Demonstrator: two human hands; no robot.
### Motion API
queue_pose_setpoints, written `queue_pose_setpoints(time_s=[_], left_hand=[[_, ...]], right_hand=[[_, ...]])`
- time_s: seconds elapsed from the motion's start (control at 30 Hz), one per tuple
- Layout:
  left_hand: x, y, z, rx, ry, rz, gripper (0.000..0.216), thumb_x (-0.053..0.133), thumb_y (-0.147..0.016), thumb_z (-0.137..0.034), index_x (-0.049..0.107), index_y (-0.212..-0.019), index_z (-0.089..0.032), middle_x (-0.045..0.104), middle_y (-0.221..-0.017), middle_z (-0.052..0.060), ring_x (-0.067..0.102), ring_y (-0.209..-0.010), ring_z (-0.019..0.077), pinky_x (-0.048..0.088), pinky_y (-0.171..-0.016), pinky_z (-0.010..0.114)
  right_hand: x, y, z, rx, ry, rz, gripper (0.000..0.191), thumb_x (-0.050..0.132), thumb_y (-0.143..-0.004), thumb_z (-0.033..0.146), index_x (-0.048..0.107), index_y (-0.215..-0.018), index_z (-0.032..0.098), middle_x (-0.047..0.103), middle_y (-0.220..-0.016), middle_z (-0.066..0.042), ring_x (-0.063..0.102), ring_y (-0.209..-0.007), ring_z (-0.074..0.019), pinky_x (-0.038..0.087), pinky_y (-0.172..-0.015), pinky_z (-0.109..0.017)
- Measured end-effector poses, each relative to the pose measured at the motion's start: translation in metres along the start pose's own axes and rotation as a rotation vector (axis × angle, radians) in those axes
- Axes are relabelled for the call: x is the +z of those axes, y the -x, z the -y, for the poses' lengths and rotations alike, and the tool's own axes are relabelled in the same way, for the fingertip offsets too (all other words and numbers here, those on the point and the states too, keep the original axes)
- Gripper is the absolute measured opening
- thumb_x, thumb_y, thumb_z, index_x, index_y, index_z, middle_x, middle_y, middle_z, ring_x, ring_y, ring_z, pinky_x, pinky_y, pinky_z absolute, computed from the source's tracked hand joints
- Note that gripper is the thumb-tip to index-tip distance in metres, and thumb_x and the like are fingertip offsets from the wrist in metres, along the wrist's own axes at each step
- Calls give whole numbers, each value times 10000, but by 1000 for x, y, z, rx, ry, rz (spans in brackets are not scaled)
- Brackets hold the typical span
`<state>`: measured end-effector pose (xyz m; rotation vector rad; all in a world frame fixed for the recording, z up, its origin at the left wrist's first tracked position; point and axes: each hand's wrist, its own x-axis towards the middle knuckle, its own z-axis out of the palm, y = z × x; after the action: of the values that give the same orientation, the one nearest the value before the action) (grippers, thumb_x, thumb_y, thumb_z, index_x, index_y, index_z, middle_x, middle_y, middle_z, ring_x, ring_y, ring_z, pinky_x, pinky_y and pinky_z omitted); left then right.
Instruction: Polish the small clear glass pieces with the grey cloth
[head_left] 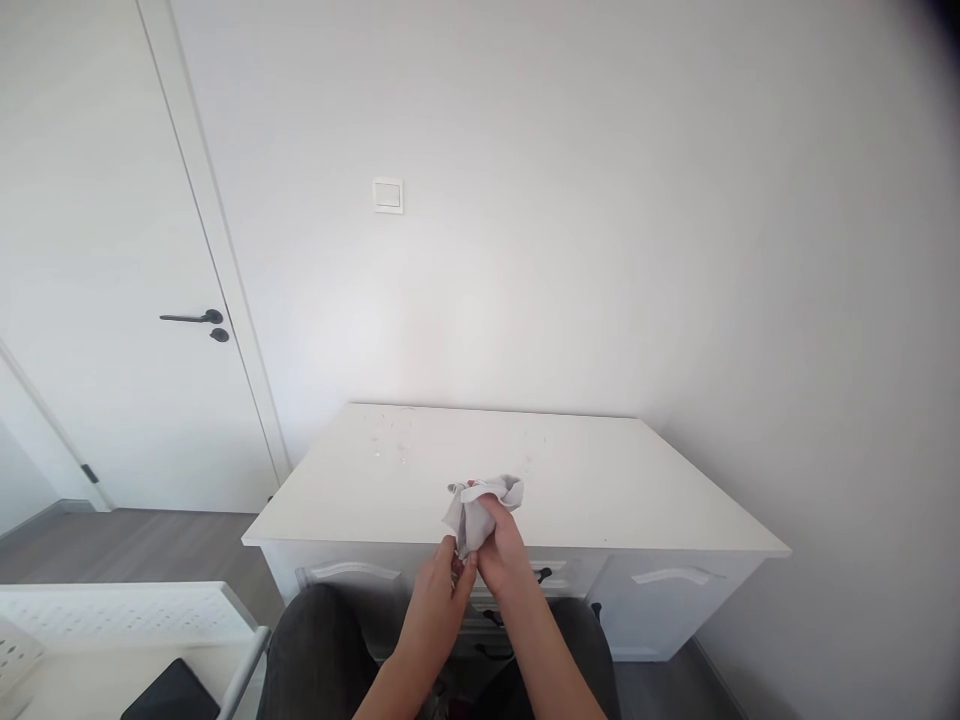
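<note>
Grey cloth: a small crumpled cloth (480,510) is held up in front of the near edge of the white desk (600,480), above the person's lap.
Right hand: the right hand (501,545) grips the cloth from below, fingers curled and pressed together around the bunched middle.
Left hand: the left hand (441,590) is just beside it, thumb and fingertips pinching the lower corner of the cloth.
Step in hand: it looks like the cloth is being gathered or folded between both hands, before it touches the desk top.
Next move: I judge it calls for a firm hold with one hand and a free palm side of cloth turned to the surface.
Desk top: some faint specks (390,440) lie far back; whether dust or drops, I cannot tell.
Hidden: the right palm is covered by cloth, and the drawers (352,572) are partly behind the arms and knees.
Cut off: a dark flat thing (169,693) at bottom left is not clear.
</note>
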<state>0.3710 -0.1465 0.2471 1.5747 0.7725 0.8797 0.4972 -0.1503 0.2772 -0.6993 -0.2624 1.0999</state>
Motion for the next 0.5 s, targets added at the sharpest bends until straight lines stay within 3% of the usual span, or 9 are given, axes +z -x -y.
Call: queue_pose_setpoints(time_s=[0.1,0.17,0.23,0.37,0.43,0.5], left_hand=[[-1,-4,-13,-235,337,168,395,653,-863,-583,578,-856,-195,504,-695,-30,496,-527,128,383,-401,212],[-3,-7,-19,-302,479,191,426,621,-874,-607,588,-904,-184,477,-693,-42,477,-511,116,393,-380,207],[-2,-8,-20,-211,355,96,415,604,-885,-598,593,-949,-189,469,-666,-53,458,-470,112,400,-383,217],[3,-7,-10,130,-135,-102,278,657,-873,-464,617,-988,-214,597,-762,18,591,-613,182,463,-528,263],[5,-5,-6,147,-155,-86,238,642,-882,-436,622,-958,-211,613,-799,35,599,-620,185,469,-541,274],[5,-4,-6,23,6,33,279,609,-897,-479,610,-895,-200,549,-714,-4,523,-495,145,451,-458,267]], right_hand=[[-4,-3,12,-34,-28,184,461,813,-643,285,709,-1088,226,750,-1071,-81,686,-967,-282,573,-745,-368],[-3,-4,21,-39,-35,283,510,821,-610,292,693,-1101,243,744,-1088,-80,677,-996,-289,573,-739,-376],[3,-2,23,-38,37,250,474,837,-591,282,698,-1040,226,749,-1032,-79,685,-936,-277,566,-711,-367],[19,7,11,-100,234,-7,328,879,-585,210,701,-856,161,736,-790,-55,666,-706,-228,516,-579,-313],[20,10,8,-148,284,-48,363,910,-558,190,711,-860,154,744,-789,-58,671,-715,-234,514,-580,-309],[16,12,12,-119,240,-8,396,921,-541,200,720,-881,163,761,-862,-68,691,-793,-248,547,-666,-330]])
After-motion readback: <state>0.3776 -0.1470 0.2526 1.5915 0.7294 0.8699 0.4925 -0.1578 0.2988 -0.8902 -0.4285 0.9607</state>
